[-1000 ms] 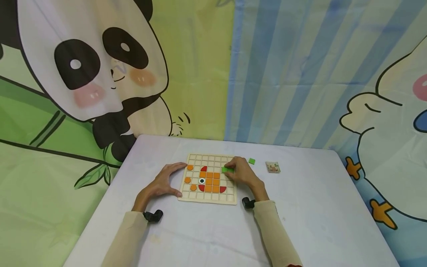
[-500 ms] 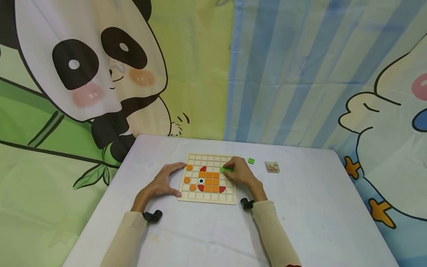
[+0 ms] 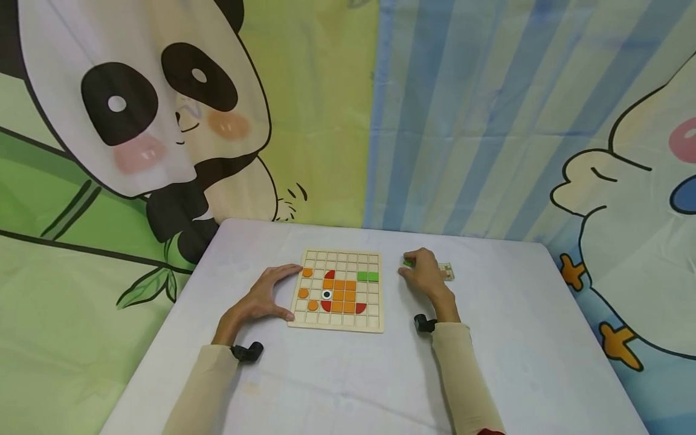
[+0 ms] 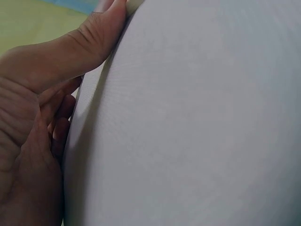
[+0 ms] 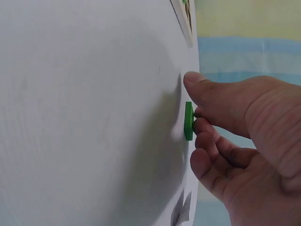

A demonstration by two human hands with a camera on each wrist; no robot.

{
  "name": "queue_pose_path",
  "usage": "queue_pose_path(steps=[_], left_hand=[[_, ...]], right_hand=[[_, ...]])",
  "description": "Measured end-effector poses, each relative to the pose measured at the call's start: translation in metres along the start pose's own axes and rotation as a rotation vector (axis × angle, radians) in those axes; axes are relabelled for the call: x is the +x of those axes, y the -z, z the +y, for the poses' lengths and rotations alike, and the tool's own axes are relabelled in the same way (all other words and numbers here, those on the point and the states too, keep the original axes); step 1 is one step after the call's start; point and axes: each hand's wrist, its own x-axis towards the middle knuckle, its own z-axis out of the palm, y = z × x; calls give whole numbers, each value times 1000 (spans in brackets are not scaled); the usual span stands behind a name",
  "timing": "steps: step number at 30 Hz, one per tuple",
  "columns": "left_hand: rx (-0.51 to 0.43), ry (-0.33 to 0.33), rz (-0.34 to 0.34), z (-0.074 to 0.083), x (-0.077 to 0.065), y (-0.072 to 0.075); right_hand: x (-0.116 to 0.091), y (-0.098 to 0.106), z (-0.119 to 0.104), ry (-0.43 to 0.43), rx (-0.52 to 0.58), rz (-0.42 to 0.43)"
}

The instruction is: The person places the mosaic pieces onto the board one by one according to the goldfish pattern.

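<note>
A square wooden grid board (image 3: pixel 370 320) lies on the table. My left hand (image 3: pixel 263 296) spans its left edge, index finger at the upper side and thumb (image 4: pixel 108 28) at the lower corner. On the board are orange square tiles (image 3: pixel 344 296), red quarter-round tiles (image 3: pixel 360 308), an eye tile (image 3: pixel 327 295) and orange discs (image 3: pixel 302 293). Two green square tiles (image 3: pixel 367 277) lie side by side at its right. Beyond that edge, my right hand (image 3: pixel 426 275) reaches to a loose green tile (image 5: pixel 189 121); fingertips (image 5: pixel 203 126) are right at it, while the thumb tip stands apart.
A small patterned card (image 3: pixel 447 271) lies right of my right hand, partly hidden by it. The white-covered table (image 3: pixel 348 380) ends at a cartoon-printed curtain (image 3: pixel 321 121) behind.
My right hand has let go of the green tile on the board and moved right to the loose green tile. My left hand stays at the board's edge.
</note>
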Motion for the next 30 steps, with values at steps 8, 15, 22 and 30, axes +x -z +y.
queue_pose_path(steps=[8,15,22,30], left_hand=[[5,7,-8,-2,-1,-3],[-6,10,-3,-2,-1,-2],[19,24,-2,-3,0,-2],[0,15,3,-3,0,-1]], right_hand=[[5,4,10,-23,-34,19],[5,4,11,-24,-22,22],[1,7,13,-32,-22,-7],[1,9,15,19,-3,-25]])
